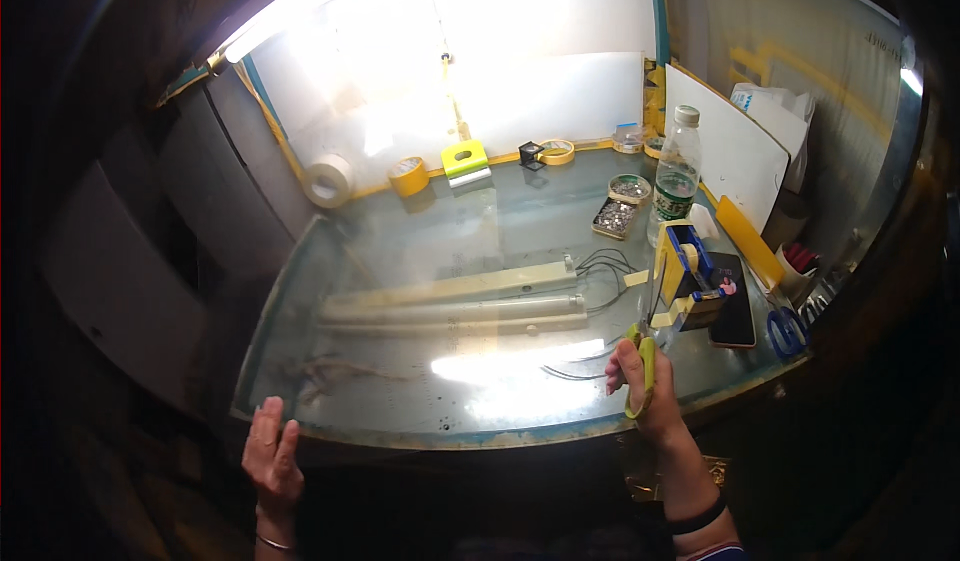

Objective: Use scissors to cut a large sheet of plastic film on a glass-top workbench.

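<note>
My right hand is closed around a pair of scissors with yellow-green handles, blades pointing away from me over the right front part of the glass-topped table. Just beyond the blades stands a yellow and blue tape dispenser with a roll of tape in it. At the table's front left edge, my left hand is raised with its fingers stretched out and nothing in it. Whether its fingertips touch the edge, I cannot tell. Pale lamp tubes with dark wires show at the middle of the table, seemingly under the glass.
A dark phone and blue-handled scissors lie right of the dispenser. Behind it are a plastic bottle and containers of small metal pieces. Tape rolls and a lime-green holder line the back edge.
</note>
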A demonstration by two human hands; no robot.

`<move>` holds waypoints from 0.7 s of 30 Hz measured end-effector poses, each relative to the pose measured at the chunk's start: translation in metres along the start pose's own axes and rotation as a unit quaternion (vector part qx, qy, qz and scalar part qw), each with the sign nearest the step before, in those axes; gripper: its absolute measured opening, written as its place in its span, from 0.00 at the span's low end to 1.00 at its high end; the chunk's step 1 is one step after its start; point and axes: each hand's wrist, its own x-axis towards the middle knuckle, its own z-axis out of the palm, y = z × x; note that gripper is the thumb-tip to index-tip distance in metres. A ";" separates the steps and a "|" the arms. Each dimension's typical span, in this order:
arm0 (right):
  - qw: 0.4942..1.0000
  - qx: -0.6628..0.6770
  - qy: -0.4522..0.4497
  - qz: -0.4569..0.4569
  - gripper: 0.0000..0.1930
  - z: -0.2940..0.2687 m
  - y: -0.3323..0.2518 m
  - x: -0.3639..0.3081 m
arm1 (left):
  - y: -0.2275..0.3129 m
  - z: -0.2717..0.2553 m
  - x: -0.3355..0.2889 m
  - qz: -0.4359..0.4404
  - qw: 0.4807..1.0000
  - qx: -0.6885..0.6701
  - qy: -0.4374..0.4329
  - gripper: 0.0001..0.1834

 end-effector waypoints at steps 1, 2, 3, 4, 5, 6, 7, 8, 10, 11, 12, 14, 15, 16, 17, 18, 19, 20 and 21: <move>1.000 -0.003 0.001 0.000 0.17 0.001 0.001 0.000 | 0.005 0.007 -0.002 -0.008 1.000 -0.027 -0.010 0.19; 1.000 -0.007 0.002 -0.001 0.17 0.003 0.001 0.001 | 0.010 0.015 -0.004 -0.025 0.997 -0.059 -0.033 0.19; 1.000 -0.006 0.002 -0.005 0.17 0.002 0.003 0.001 | 0.016 0.026 -0.008 -0.044 0.993 -0.096 -0.058 0.19; 1.000 -0.005 0.000 -0.006 0.17 0.003 0.005 0.002 | 0.024 0.035 -0.010 -0.042 0.990 -0.110 -0.075 0.19; 1.000 -0.004 -0.002 -0.006 0.16 0.003 0.007 0.002 | 0.029 0.042 -0.016 -0.043 0.981 -0.140 -0.126 0.23; 1.000 -0.015 0.002 -0.004 0.17 0.004 0.004 0.001 | 0.037 0.044 -0.015 -0.030 0.976 -0.144 -0.161 0.24; 1.000 -0.015 0.004 -0.004 0.18 0.004 0.003 0.002 | 0.043 0.045 -0.012 -0.016 0.970 -0.145 -0.195 0.26; 1.000 -0.016 0.005 -0.004 0.18 0.004 0.003 0.002 | 0.045 0.047 -0.016 -0.024 0.969 -0.154 -0.194 0.27; 1.000 0.010 0.004 0.006 0.17 0.002 0.005 0.002 | 0.043 0.049 -0.022 -0.028 0.967 -0.167 -0.192 0.28; 1.000 0.013 0.006 0.008 0.17 0.002 0.006 0.002 | 0.043 0.049 -0.022 -0.034 0.965 -0.173 -0.193 0.27; 1.000 0.015 0.009 0.010 0.17 0.001 0.007 0.001 | 0.045 0.047 -0.021 -0.049 0.960 -0.188 -0.201 0.26; 1.000 0.022 0.011 0.008 0.16 0.003 0.008 0.002 | 0.048 0.039 -0.016 -0.070 0.955 -0.200 -0.210 0.25; 1.000 0.021 0.012 0.007 0.16 0.003 0.007 0.003 | 0.049 0.037 -0.013 -0.076 0.954 -0.201 -0.209 0.25; 1.000 0.022 0.015 0.008 0.16 0.004 0.008 0.001 | 0.051 0.034 -0.010 -0.081 0.953 -0.203 -0.211 0.26; 1.000 0.014 0.016 0.002 0.16 0.005 0.007 0.001 | 0.053 0.031 -0.006 -0.069 0.956 -0.202 -0.202 0.26; 1.000 0.006 0.017 -0.004 0.17 0.007 0.006 0.002 | 0.057 0.028 -0.002 -0.057 0.959 -0.202 -0.193 0.27; 1.000 -0.002 0.017 -0.009 0.17 0.009 0.006 0.003 | 0.061 0.026 0.003 -0.045 0.961 -0.200 -0.185 0.27; 1.000 -0.005 0.019 -0.011 0.17 0.007 0.007 0.003 | 0.070 0.028 0.009 -0.017 0.965 -0.220 -0.145 0.25; 1.000 -0.008 0.022 -0.013 0.17 0.005 0.008 0.003 | 0.080 0.030 0.020 0.018 0.969 -0.232 -0.089 0.21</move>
